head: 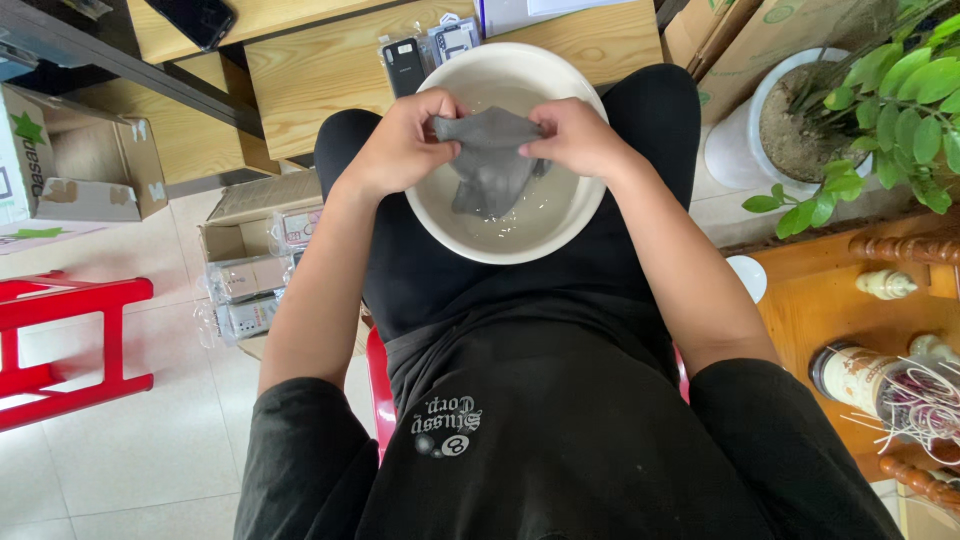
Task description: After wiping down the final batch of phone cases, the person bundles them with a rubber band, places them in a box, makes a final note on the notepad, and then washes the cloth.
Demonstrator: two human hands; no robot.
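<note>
Above the basin: open; both hands (400,145) (580,135) and the grey cloth (492,160) occupy the middle of the white basin (590,205).
Ahead: wooden bench (320,70) touching the basin's far rim.
Right: potted plant (800,130), wooden table (830,300).
Left: cardboard boxes (250,230), red stool (70,340); bare floor tiles (150,440) between them.

From my feed I see a pale tiled floor (130,450) in even daylight, with a red stool (70,345) at the left and open cardboard boxes (80,165) beside it. A light wooden bench (330,70) runs across the top. On the right a potted green plant (880,110) stands near a low orange-brown wooden table (820,310).
</note>
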